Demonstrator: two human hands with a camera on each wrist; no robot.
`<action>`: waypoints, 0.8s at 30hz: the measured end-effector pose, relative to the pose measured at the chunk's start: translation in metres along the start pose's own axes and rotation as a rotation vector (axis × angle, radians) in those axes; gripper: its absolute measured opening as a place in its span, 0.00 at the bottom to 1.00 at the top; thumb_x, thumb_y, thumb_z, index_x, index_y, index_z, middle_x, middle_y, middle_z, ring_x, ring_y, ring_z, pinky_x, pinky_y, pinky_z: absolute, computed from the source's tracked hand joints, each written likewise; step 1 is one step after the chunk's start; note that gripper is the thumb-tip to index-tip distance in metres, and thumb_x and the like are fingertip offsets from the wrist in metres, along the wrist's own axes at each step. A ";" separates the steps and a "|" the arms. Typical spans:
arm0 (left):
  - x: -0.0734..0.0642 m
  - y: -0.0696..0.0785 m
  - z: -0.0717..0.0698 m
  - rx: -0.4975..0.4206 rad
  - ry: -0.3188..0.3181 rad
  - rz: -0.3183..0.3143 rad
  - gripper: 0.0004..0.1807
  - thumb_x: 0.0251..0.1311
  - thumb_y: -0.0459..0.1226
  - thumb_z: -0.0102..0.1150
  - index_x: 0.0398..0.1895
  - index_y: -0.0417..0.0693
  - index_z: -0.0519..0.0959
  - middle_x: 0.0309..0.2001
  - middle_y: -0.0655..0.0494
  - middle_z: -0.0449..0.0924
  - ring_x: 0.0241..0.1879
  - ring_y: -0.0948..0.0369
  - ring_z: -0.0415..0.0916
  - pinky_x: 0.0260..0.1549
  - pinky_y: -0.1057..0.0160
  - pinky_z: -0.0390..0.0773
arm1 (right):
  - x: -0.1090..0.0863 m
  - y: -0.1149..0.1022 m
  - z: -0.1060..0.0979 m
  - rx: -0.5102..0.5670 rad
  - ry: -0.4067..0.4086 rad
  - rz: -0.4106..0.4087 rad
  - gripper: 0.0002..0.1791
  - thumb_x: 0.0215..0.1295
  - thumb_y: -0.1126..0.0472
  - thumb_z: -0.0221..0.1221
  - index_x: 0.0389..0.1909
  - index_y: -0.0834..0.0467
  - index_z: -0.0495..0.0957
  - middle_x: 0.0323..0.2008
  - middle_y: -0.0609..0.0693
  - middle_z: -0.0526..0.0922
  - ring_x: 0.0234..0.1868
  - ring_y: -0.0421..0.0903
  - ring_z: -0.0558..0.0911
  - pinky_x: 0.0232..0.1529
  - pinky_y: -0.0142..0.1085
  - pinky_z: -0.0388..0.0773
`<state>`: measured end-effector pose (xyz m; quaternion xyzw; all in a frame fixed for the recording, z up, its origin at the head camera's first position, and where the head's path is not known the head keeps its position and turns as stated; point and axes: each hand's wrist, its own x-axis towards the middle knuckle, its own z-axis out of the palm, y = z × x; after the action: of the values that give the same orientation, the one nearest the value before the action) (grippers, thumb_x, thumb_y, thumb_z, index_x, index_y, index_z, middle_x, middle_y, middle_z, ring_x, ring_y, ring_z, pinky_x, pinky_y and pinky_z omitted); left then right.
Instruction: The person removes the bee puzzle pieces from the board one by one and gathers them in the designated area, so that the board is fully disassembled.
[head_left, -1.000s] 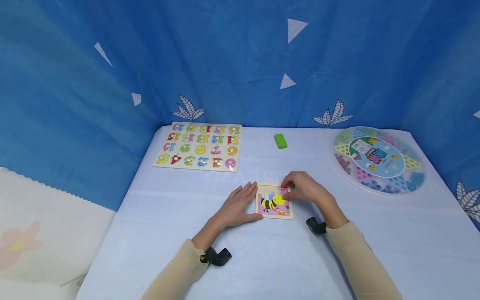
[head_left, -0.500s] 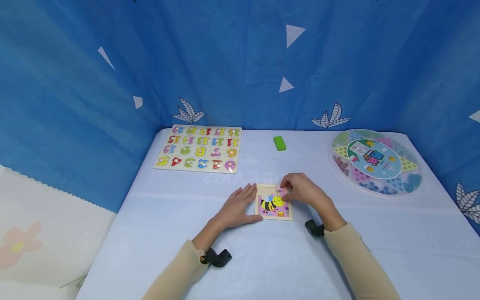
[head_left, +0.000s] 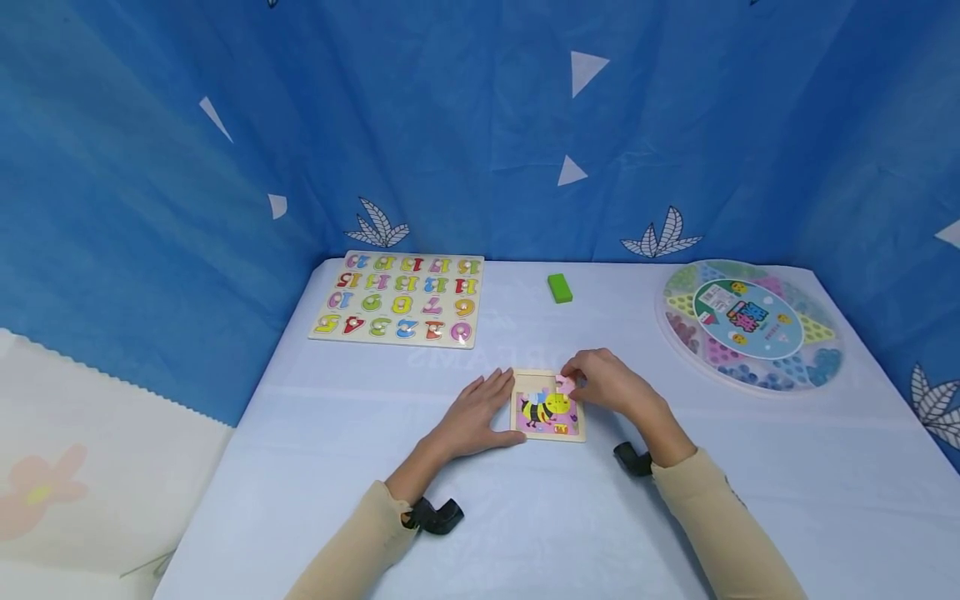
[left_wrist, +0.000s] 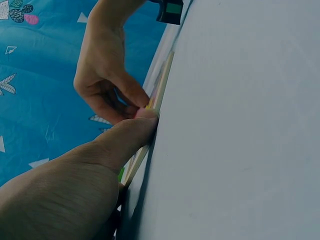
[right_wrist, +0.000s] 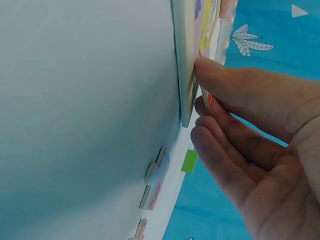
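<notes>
A small square wooden jigsaw tray (head_left: 534,372) with a bee picture lies on the table. Bare wood shows at its upper left. My left hand (head_left: 468,418) lies flat along its left side, fingers straight. The left thumb rests on the near edge, seen also in the left wrist view. My right hand (head_left: 611,385) pinches a pink puzzle piece (head_left: 565,384) between thumb and fingers at the tray's upper right corner. In the right wrist view, that piece stands tilted against the tray's rim, mostly covered by the thumb.
Loose puzzle pieces (right_wrist: 156,177) lie on the table beside the tray, hidden in the head view. A number board (head_left: 393,298) lies at the back left, a green block (head_left: 559,288) at the back middle. A round marble game box (head_left: 750,325) is at the back right.
The right hand has eased slightly off the tray's corner, and more of the pink piece shows. The left hand stays in place. The head view has shifted slightly.
</notes>
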<state>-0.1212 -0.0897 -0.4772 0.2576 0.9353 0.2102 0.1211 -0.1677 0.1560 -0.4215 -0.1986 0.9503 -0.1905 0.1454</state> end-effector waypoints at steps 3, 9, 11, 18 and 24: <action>0.000 0.000 0.000 0.000 -0.002 0.001 0.51 0.59 0.62 0.57 0.77 0.46 0.49 0.79 0.57 0.43 0.79 0.60 0.38 0.77 0.55 0.43 | 0.000 -0.001 0.000 -0.010 -0.009 0.004 0.21 0.52 0.63 0.72 0.49 0.61 0.83 0.39 0.51 0.84 0.37 0.45 0.75 0.47 0.40 0.82; 0.000 0.002 -0.001 -0.002 -0.001 -0.003 0.51 0.58 0.62 0.57 0.77 0.45 0.50 0.79 0.56 0.44 0.79 0.59 0.39 0.77 0.54 0.44 | 0.000 -0.002 -0.002 -0.053 -0.026 -0.007 0.20 0.53 0.62 0.71 0.48 0.61 0.84 0.39 0.51 0.83 0.38 0.45 0.75 0.47 0.41 0.82; 0.000 0.002 -0.001 -0.004 -0.005 -0.005 0.52 0.58 0.62 0.57 0.77 0.45 0.50 0.79 0.56 0.44 0.79 0.59 0.39 0.77 0.54 0.44 | 0.001 -0.003 -0.002 -0.058 -0.026 -0.016 0.19 0.53 0.63 0.71 0.48 0.61 0.84 0.39 0.51 0.83 0.37 0.45 0.76 0.47 0.41 0.82; 0.000 0.001 -0.001 0.000 -0.009 -0.004 0.51 0.58 0.62 0.57 0.77 0.46 0.50 0.79 0.56 0.44 0.79 0.60 0.39 0.77 0.55 0.43 | -0.001 0.000 -0.002 -0.021 -0.026 -0.020 0.19 0.53 0.63 0.71 0.48 0.61 0.84 0.40 0.51 0.84 0.38 0.45 0.76 0.47 0.40 0.82; 0.000 -0.001 -0.001 0.005 -0.003 -0.004 0.51 0.58 0.62 0.57 0.77 0.46 0.50 0.79 0.57 0.44 0.79 0.60 0.39 0.77 0.55 0.44 | 0.000 0.007 -0.004 0.087 -0.025 -0.017 0.20 0.54 0.62 0.71 0.49 0.61 0.83 0.42 0.51 0.84 0.39 0.45 0.76 0.47 0.40 0.82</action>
<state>-0.1223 -0.0904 -0.4770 0.2563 0.9362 0.2071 0.1224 -0.1718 0.1631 -0.4212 -0.2025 0.9376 -0.2301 0.1643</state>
